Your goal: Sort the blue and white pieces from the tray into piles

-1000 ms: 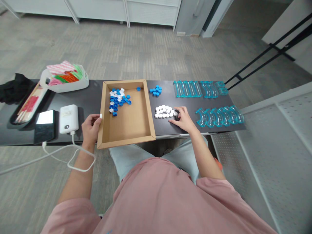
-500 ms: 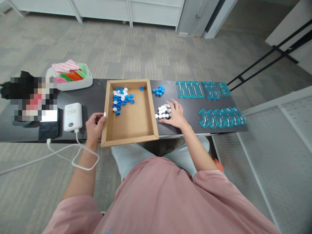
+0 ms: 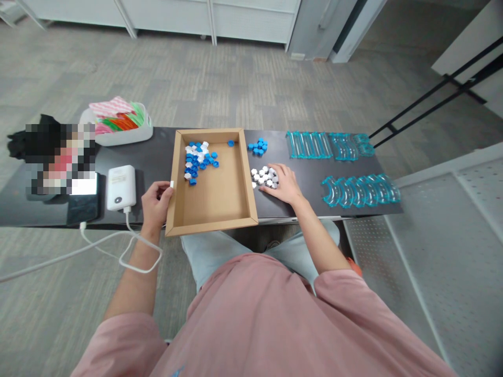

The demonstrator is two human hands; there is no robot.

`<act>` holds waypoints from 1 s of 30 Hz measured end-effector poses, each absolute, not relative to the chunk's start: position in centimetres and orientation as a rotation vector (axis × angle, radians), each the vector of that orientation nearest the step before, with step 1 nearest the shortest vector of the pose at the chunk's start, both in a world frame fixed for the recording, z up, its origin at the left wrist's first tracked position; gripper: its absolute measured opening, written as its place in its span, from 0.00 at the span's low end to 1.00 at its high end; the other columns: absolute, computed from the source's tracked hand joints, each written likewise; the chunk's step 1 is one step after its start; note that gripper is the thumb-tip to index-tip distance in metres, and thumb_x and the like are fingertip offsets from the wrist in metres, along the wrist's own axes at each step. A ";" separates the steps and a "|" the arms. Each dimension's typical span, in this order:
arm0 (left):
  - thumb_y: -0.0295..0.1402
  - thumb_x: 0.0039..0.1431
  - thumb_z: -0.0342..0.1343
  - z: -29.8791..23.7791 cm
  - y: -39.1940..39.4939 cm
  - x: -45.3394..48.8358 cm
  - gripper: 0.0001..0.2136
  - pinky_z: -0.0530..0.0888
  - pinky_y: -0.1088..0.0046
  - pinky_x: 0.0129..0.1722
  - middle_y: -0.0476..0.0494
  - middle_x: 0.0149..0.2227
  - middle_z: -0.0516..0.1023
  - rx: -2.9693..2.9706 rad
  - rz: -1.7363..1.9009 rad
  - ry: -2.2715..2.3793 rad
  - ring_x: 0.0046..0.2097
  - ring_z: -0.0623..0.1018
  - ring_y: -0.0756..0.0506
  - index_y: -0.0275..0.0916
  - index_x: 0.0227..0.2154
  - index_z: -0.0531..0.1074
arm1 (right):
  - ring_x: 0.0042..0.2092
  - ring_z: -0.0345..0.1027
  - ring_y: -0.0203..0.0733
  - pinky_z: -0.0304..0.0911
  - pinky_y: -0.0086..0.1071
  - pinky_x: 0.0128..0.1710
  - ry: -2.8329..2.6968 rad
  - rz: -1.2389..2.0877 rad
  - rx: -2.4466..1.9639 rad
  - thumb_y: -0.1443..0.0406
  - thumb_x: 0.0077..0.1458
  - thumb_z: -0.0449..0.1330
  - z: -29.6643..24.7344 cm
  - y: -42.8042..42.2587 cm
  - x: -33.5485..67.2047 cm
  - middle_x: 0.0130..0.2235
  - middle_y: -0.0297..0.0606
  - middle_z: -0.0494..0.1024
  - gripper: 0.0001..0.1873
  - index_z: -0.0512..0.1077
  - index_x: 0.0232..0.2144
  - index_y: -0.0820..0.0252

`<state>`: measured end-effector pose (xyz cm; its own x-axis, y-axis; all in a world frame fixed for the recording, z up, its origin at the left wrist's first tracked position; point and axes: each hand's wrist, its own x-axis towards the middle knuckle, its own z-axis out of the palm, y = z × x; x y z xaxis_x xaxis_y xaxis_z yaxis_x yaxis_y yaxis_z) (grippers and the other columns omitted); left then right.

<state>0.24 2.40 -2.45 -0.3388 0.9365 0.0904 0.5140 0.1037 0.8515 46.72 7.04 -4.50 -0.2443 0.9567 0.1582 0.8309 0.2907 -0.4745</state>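
Pinched at the fingertips of your left hand [image 3: 156,201] is a small white piece [image 3: 172,184], held against the outside of the left wall of the cardboard tray [image 3: 214,196]; the other fingers are curled. Your right hand [image 3: 286,184] lies flat and unclenched on the black table [image 3: 157,152], grasping nothing, with its fingertips on the cluster of white hexagonal pieces [image 3: 262,175] just right of the tray. A cluster of blue hexagonal pieces [image 3: 258,146] sits beyond that cluster, near the table's far edge. Inside the tray, mixed blue and white pieces [image 3: 198,157] are heaped in the far left corner, and a single blue piece [image 3: 231,142] lies against the far wall. Clear teal track sections [image 3: 360,189] are laid in rows to the right of your right hand. A white power bank [image 3: 121,180] with its cable [image 3: 135,251] lies to the left of your left hand.
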 end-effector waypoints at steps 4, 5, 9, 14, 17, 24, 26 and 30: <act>0.53 0.56 0.62 -2.4 2.4 0.2 0.15 0.78 0.61 0.40 0.43 0.35 0.81 1.422 1.158 1.912 0.38 0.79 0.39 0.49 0.38 0.77 | 0.77 0.62 0.73 0.56 0.65 0.77 -2.263 0.436 -1.514 0.41 0.61 0.75 -4.0 7.6 45.9 0.79 0.56 0.70 0.53 0.69 0.80 0.54; 0.53 0.56 0.62 -2.3 2.4 0.3 0.15 0.78 0.61 0.40 0.43 0.35 0.81 1.421 1.153 1.919 0.38 0.79 0.39 0.49 0.37 0.77 | 0.78 0.61 0.72 0.55 0.64 0.77 -2.293 0.444 -1.497 0.41 0.62 0.75 -3.9 7.9 45.5 0.80 0.55 0.70 0.53 0.69 0.80 0.54; 0.54 0.55 0.61 -2.3 2.5 0.3 0.16 0.78 0.60 0.42 0.43 0.35 0.81 1.414 1.137 1.926 0.39 0.79 0.38 0.49 0.38 0.77 | 0.78 0.61 0.70 0.55 0.62 0.76 -2.398 0.439 -1.458 0.44 0.65 0.72 -3.2 8.8 44.2 0.80 0.53 0.71 0.46 0.72 0.79 0.52; 0.53 0.55 0.62 -2.4 2.5 0.3 0.16 0.78 0.59 0.43 0.43 0.36 0.81 1.417 1.153 1.909 0.39 0.78 0.38 0.49 0.38 0.78 | 0.73 0.67 0.68 0.59 0.60 0.73 -2.426 0.427 -1.441 0.48 0.69 0.69 -2.8 8.8 43.6 0.75 0.51 0.77 0.33 0.80 0.71 0.50; 0.54 0.55 0.61 -2.3 2.4 0.3 0.16 0.78 0.60 0.42 0.43 0.35 0.81 1.416 1.153 1.916 0.39 0.79 0.38 0.49 0.38 0.78 | 0.71 0.69 0.67 0.60 0.58 0.71 -2.399 0.425 -1.461 0.51 0.69 0.68 -2.8 8.5 44.0 0.73 0.50 0.79 0.30 0.82 0.68 0.51; 0.54 0.56 0.62 -2.5 2.4 0.2 0.16 0.76 0.59 0.43 0.43 0.36 0.81 1.411 1.161 1.891 0.39 0.78 0.38 0.49 0.38 0.78 | 0.76 0.65 0.67 0.52 0.62 0.76 -2.394 0.392 -1.421 0.52 0.68 0.68 -2.9 7.8 45.2 0.76 0.48 0.76 0.30 0.82 0.69 0.48; 0.53 0.56 0.62 -2.6 2.4 0.1 0.16 0.76 0.60 0.42 0.44 0.36 0.81 1.406 1.176 1.881 0.38 0.78 0.39 0.49 0.38 0.78 | 0.75 0.65 0.66 0.48 0.63 0.77 -2.435 0.390 -1.362 0.53 0.69 0.67 -2.5 7.5 45.0 0.76 0.45 0.77 0.26 0.84 0.66 0.44; 0.52 0.56 0.62 -2.7 2.5 0.2 0.16 0.76 0.62 0.42 0.44 0.36 0.80 1.396 1.175 1.875 0.38 0.78 0.40 0.47 0.39 0.78 | 0.70 0.70 0.64 0.52 0.59 0.73 -2.348 0.360 -1.355 0.56 0.75 0.61 -0.6 7.4 43.9 0.69 0.46 0.82 0.19 0.85 0.61 0.46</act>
<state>0.24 2.47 -2.69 -0.3343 0.9384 0.0874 0.4880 0.0931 0.8679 43.86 7.42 -0.57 -0.4473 0.8683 0.2143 0.7641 0.4955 -0.4131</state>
